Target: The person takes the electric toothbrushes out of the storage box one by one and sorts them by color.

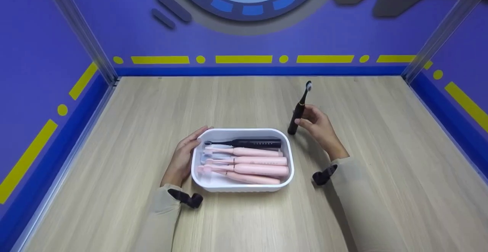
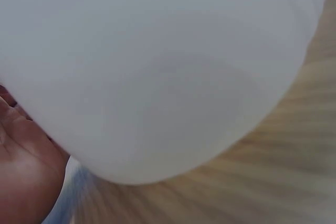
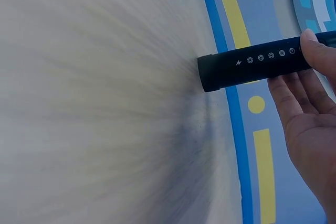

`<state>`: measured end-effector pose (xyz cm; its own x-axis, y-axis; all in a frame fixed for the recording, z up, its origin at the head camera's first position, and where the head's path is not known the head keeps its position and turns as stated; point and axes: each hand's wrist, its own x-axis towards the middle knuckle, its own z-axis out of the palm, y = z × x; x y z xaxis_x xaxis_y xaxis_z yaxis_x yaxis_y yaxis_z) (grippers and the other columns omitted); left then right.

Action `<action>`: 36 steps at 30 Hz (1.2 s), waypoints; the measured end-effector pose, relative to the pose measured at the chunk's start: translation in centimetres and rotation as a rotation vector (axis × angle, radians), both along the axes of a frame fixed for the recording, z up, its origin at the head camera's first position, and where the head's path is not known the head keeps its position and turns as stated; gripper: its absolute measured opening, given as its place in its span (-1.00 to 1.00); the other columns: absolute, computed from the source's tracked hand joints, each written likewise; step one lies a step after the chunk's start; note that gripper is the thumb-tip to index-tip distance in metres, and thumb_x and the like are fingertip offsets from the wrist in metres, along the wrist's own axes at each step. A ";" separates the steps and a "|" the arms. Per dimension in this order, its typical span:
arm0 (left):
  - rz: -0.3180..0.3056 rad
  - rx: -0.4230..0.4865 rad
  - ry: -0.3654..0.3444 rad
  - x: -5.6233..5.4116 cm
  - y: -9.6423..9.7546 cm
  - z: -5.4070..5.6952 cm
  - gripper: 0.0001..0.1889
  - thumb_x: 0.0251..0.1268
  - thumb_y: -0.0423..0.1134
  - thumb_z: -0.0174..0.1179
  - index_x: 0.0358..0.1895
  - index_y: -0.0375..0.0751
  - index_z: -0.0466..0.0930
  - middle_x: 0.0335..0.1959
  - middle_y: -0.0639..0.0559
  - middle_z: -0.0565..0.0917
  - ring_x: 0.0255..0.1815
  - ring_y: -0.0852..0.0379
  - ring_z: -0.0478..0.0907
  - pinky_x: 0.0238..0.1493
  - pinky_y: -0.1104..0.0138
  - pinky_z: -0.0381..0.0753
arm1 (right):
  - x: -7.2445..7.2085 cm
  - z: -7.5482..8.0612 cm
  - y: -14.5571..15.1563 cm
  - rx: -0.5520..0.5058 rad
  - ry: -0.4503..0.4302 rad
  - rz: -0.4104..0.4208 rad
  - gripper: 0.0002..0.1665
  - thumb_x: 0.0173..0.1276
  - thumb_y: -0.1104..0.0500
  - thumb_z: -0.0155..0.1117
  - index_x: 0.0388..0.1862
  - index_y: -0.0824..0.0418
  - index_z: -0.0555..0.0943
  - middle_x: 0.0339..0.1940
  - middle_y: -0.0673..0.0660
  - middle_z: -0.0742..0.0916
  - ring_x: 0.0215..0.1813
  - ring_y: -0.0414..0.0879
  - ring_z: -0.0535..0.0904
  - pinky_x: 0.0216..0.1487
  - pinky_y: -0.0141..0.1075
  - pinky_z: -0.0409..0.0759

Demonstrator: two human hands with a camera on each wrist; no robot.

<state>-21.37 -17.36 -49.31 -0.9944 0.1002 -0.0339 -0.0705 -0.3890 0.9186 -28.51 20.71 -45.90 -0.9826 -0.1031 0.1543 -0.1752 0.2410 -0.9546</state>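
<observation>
My right hand (image 1: 318, 128) pinches a black electric toothbrush (image 1: 298, 116) by its handle, between thumb and fingers. The brush stands nearly upright beside the tub's far right corner, head up; I cannot tell whether its base touches the table. In the right wrist view, a row of white icons shows on the handle (image 3: 252, 64). At the left end of a white tub (image 1: 244, 188), my left hand (image 1: 181, 158) holds the rim and outer wall near the far corner. Inside lie a black electric toothbrush (image 1: 255, 143) and several pink electric toothbrushes (image 1: 261, 169), heads to the left.
The wood-grain table (image 1: 152, 107) runs back to a blue and purple printed wall (image 1: 244, 42). Side panels with metal posts (image 1: 82, 27) flank it. Small black cameras (image 1: 187, 198) are strapped on both wrists, over beige sleeves (image 1: 366, 202).
</observation>
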 end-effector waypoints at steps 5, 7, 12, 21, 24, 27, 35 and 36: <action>-0.004 0.002 -0.011 0.1 0.0 0.1 -0.49 0.39 -0.48 -0.27 0.40 -0.41 0.22 0.42 -0.21 0.34 0.46 0.06 0.22 0.48 0.30 0.20 | 0.8 1.0 -0.2 -0.021 -0.019 0.011 -0.43 0.25 0.40 0.27 0.25 0.43 0.40 0.11 0.35 0.60 0.02 -0.27 0.55 0.25 -0.31 0.48; -0.011 0.006 -0.010 0.1 0.0 0.1 -0.49 0.39 -0.48 -0.28 0.40 -0.42 0.21 0.42 -0.22 0.32 0.47 0.05 0.21 0.49 0.26 0.17 | 1.2 1.6 -0.4 -0.033 -0.029 0.014 -0.43 0.26 0.42 0.25 0.25 0.47 0.38 0.11 0.36 0.59 0.01 -0.27 0.54 0.21 -0.35 0.49; -0.016 0.014 -0.003 0.1 0.0 0.1 -0.49 0.39 -0.50 -0.29 0.41 -0.44 0.20 0.43 -0.24 0.30 0.47 0.03 0.20 0.51 0.24 0.14 | 0.8 1.1 -0.1 -0.041 -0.040 0.010 -0.43 0.26 0.42 0.25 0.26 0.46 0.39 0.13 0.37 0.58 0.02 -0.27 0.54 0.16 -0.48 0.49; -0.010 0.005 -0.001 0.1 0.0 0.1 -0.49 0.38 -0.50 -0.28 0.40 -0.44 0.20 0.42 -0.25 0.31 0.48 0.02 0.18 0.51 0.22 0.12 | 0.3 0.0 0.3 -0.036 -0.014 0.003 -0.44 0.26 0.33 0.30 0.24 0.41 0.44 0.13 0.35 0.60 0.05 -0.22 0.55 0.23 -0.40 0.47; -0.010 0.005 -0.001 0.1 0.0 0.1 -0.49 0.38 -0.50 -0.29 0.39 -0.44 0.22 0.42 -0.24 0.31 0.49 0.01 0.16 0.52 0.22 0.11 | 0.4 0.1 0.3 -0.013 -0.007 -0.001 -0.44 0.27 0.30 0.31 0.24 0.40 0.45 0.13 0.33 0.61 0.06 -0.22 0.55 0.22 -0.42 0.46; -0.010 -0.002 0.002 0.1 0.0 0.1 -0.49 0.38 -0.50 -0.29 0.39 -0.44 0.22 0.42 -0.25 0.31 0.49 0.01 0.17 0.52 0.22 0.11 | 0.6 0.3 0.4 -0.007 -0.009 -0.005 -0.46 0.27 0.28 0.31 0.23 0.39 0.47 0.14 0.31 0.61 0.08 -0.20 0.56 0.21 -0.44 0.47; -0.013 -0.004 0.012 0.0 0.0 0.0 -0.49 0.38 -0.50 -0.29 0.40 -0.46 0.19 0.42 -0.25 0.31 0.49 0.00 0.18 0.51 0.25 0.13 | 0.8 0.8 0.8 -0.015 -0.017 -0.001 -0.44 0.29 0.23 0.31 0.24 0.37 0.46 0.16 0.28 0.60 0.08 -0.21 0.56 0.15 -0.52 0.50; -0.011 -0.008 0.010 0.0 0.0 0.0 -0.49 0.39 -0.50 -0.29 0.40 -0.45 0.20 0.42 -0.24 0.32 0.49 0.01 0.18 0.51 0.25 0.13 | 0.9 0.8 0.8 -0.018 -0.014 -0.001 -0.44 0.29 0.23 0.31 0.24 0.37 0.46 0.16 0.27 0.61 0.08 -0.21 0.56 0.15 -0.52 0.50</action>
<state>-21.35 -17.41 -49.30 -0.9935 0.1111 -0.0249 -0.0658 -0.3813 0.9221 -27.62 21.52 -45.10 -0.9848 -0.0998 0.1423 -0.1616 0.2240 -0.9611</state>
